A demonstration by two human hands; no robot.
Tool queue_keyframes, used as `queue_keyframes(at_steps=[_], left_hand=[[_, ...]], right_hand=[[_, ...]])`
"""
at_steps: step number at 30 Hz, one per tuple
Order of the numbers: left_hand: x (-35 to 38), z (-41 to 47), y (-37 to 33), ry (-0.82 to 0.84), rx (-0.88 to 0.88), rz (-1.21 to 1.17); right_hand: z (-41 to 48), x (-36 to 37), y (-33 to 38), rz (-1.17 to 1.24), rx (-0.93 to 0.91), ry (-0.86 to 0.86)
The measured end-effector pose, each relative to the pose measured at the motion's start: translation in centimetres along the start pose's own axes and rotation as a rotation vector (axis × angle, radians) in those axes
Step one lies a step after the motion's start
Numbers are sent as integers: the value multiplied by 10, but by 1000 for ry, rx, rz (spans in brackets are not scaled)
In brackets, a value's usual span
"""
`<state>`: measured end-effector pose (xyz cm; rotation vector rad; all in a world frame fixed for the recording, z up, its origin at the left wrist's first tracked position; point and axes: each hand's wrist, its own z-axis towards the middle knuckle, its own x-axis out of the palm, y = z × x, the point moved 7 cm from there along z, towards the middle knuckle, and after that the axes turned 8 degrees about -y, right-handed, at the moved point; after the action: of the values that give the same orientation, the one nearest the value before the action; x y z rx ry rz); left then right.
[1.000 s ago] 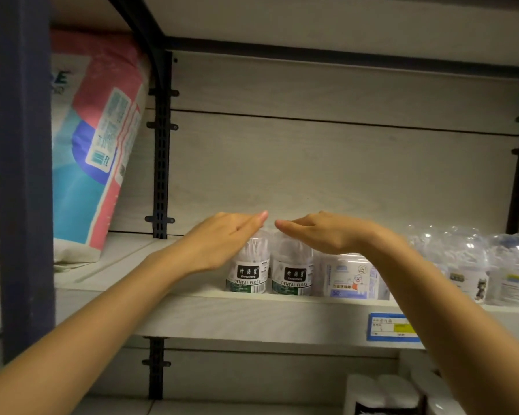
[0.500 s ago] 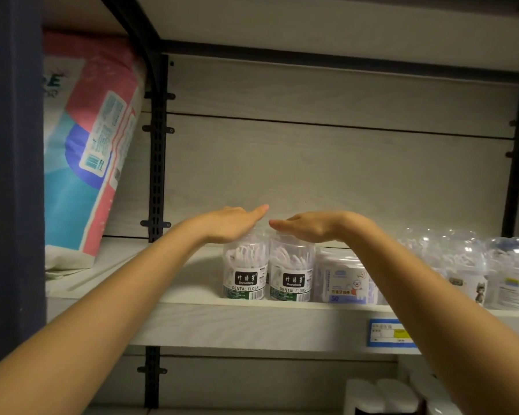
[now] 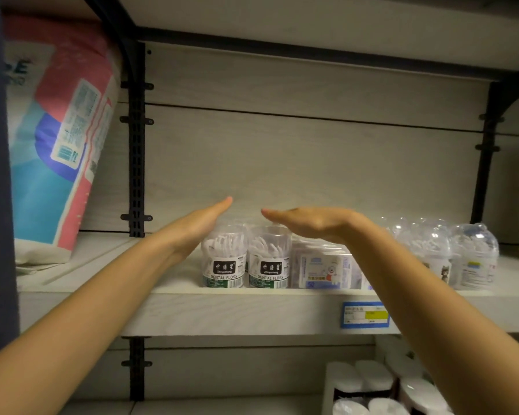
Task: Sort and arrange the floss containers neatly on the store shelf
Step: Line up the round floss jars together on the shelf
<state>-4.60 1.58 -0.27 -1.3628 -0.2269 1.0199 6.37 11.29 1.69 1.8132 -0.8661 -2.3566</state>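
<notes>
Just below the straight, empty fingers [image 3: 220,206] of the left hand [image 3: 200,223] and right hand [image 3: 309,221], two floss jars [image 3: 224,259] stood side by side on the shelf [image 3: 222,313].

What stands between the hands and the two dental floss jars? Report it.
Nothing visible. The left hand and right hand are flat directly over the dental floss jars, with nothing between.
</notes>
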Motion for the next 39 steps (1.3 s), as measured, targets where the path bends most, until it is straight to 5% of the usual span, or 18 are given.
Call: queue_keyframes(at_steps=[7,10,14,19,22,28,39], left_hand=[[-7,-16,-16,-96,69,21],[-13,-35,-48,-305,349,264],[41,-70,-94,-92,698,671],[100,-52,-101,273,479,1043],[111,-30,-98,312,281,1223],[116,-14,-100,385,41,1202],[116,-9,-98,364,77,1163]], right_hand=[[-19,-24,-2,27,-33,-90],[-49,-70,-30,-23,-24,-237],[-83,-89,-76,-253,60,-69],[-80,-80,-95,-545,65,54],[-66,-73,-100,-681,39,144],[-47,-68,-99,-769,-33,243],[-48,-69,-103,-721,-91,211]])
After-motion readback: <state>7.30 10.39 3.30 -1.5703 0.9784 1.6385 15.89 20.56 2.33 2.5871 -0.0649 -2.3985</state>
